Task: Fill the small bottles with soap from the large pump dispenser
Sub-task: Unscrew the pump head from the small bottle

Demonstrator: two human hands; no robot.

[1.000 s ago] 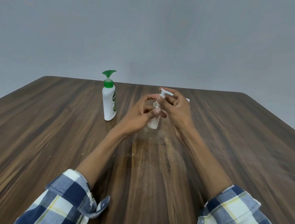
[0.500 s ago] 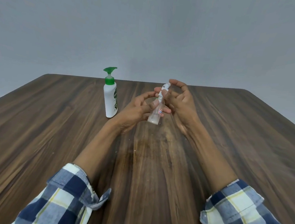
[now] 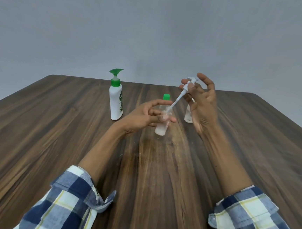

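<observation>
My left hand (image 3: 146, 115) grips a small clear bottle (image 3: 161, 128) near its neck, just above the table. My right hand (image 3: 201, 104) pinches that bottle's white pump top (image 3: 187, 85) and holds it up and to the right, its thin tube slanting down to the bottle's mouth. The large white pump dispenser (image 3: 116, 100) with a green pump head stands upright to the left of my left hand. Behind the hands stand a small bottle with a green cap (image 3: 166, 97) and another small clear bottle (image 3: 188, 115), partly hidden by my right hand.
Everything stands on a dark wooden table (image 3: 53, 133) whose far edge runs just behind the bottles, below a plain grey wall. My checked sleeves lie at the near corners.
My right hand has pulled the white pump top up and rightward out of the small bottle, baring its tube. The two small bottles behind my hands have come into sight.
</observation>
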